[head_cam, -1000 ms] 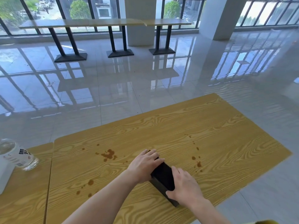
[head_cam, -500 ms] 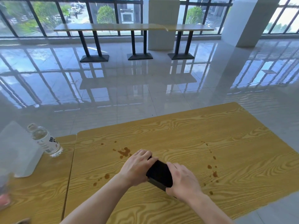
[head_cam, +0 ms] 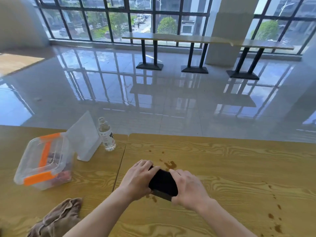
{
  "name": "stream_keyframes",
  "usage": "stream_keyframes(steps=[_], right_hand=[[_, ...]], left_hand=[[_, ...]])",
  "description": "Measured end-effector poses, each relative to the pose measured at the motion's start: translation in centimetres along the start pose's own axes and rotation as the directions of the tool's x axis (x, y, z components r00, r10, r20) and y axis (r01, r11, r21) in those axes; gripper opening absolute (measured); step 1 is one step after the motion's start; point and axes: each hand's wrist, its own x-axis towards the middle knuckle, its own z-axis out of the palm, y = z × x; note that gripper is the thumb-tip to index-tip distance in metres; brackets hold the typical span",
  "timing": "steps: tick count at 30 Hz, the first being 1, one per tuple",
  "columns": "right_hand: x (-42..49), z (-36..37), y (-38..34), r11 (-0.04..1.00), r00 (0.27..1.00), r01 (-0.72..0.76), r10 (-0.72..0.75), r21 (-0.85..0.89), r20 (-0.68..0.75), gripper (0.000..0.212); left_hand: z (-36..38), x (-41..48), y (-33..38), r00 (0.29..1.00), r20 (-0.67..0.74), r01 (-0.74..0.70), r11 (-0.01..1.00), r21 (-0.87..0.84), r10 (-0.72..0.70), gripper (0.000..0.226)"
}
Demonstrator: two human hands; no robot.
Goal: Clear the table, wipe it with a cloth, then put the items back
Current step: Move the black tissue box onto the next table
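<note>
A black box [head_cam: 163,183] is gripped from both sides, by my left hand [head_cam: 137,177] on its left end and my right hand [head_cam: 187,188] on its right end. It is just above the wooden table [head_cam: 222,168], over brown spill stains [head_cam: 170,165]. A brown cloth [head_cam: 58,218] lies crumpled on the neighbouring table [head_cam: 95,177] at the lower left. More brown drops [head_cam: 275,214] run down the right part of the table.
On the left table stand a clear plastic container with orange clips [head_cam: 44,159], a white upright sign holder [head_cam: 85,139] and a water bottle [head_cam: 106,134]. Beyond lies a glossy tiled floor with long tables [head_cam: 188,39] by the windows.
The view has swung left, bringing the container, sign holder and cloth into sight. Both hands have carried the black box leftward toward the seam between the two tables.
</note>
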Motion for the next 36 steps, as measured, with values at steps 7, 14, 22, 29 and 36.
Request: stream_keyframes(steps=[7, 14, 22, 29, 36], right_hand=[[8.1, -0.6, -7.1, 0.962, 0.964, 0.261, -0.256, -0.076, 0.071, 0.070], [16.0, -0.3, -13.7, 0.890, 0.895, 0.440, -0.423, -0.124, 0.137, 0.053], [23.0, 2.0, -18.8, 0.805, 0.820, 0.568, -0.537, -0.168, 0.200, 0.058], [26.8, 3.8, -20.3, 0.779, 0.788, 0.608, -0.567, -0.155, 0.240, 0.065], [27.7, 4.6, -20.2, 0.779, 0.774, 0.615, -0.568, -0.119, 0.281, 0.068]], left_hand=[[-1.3, -5.3, -6.8, 0.957, -0.050, 0.287, 0.958, 0.004, -0.286, 0.075], [-1.6, -8.6, -12.6, 0.831, -0.095, 0.555, 0.829, 0.067, -0.548, 0.080], [-0.1, -10.2, -16.4, 0.675, -0.076, 0.738, 0.671, 0.073, -0.734, 0.083], [0.6, -9.6, -18.2, 0.617, -0.060, 0.786, 0.609, 0.109, -0.785, 0.082], [1.7, -9.4, -19.0, 0.616, -0.053, 0.786, 0.608, 0.113, -0.786, 0.088]])
